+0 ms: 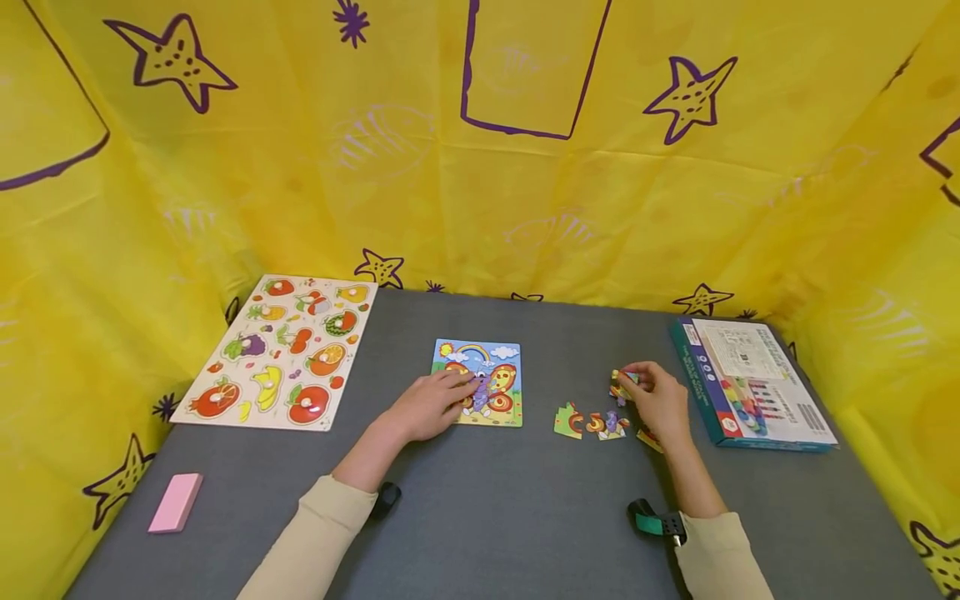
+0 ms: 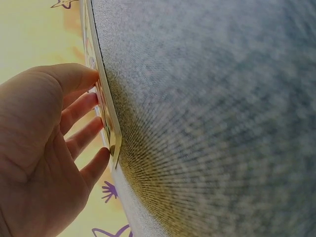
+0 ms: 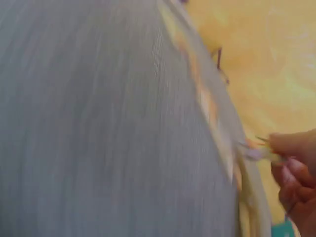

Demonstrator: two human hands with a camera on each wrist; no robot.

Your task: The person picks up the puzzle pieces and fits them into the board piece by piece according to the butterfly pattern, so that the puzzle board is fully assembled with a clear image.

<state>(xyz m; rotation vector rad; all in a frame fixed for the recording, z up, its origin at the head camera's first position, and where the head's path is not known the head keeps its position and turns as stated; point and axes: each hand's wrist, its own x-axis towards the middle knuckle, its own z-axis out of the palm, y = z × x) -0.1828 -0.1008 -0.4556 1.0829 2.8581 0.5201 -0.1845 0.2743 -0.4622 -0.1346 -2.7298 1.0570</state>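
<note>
A square puzzle board (image 1: 507,360) with a butterfly picture lies mid-table in the head view. My left hand (image 1: 433,403) rests on its left part, relaxed fingertips touching the surface; the left wrist view shows the thumb and fingertips against the thin board (image 2: 114,133). To the right, my right hand (image 1: 663,405) pinches a small puzzle piece (image 1: 618,393) between thumb and fingers. The right wrist view shows this piece (image 3: 256,153) raised from the table, blurred. Below the hand lie loose pieces: a green one (image 1: 566,421), a purple-and-orange one (image 1: 609,425) and one partly hidden by the hand (image 1: 649,439).
A fruit peg puzzle (image 1: 255,325) lies at the left back. Nearer on that side is a pink block (image 1: 176,503). A flat box (image 1: 757,375) with a printed lid lies at the right. Yellow cloth (image 1: 450,208) hangs around the grey table (image 1: 480,517).
</note>
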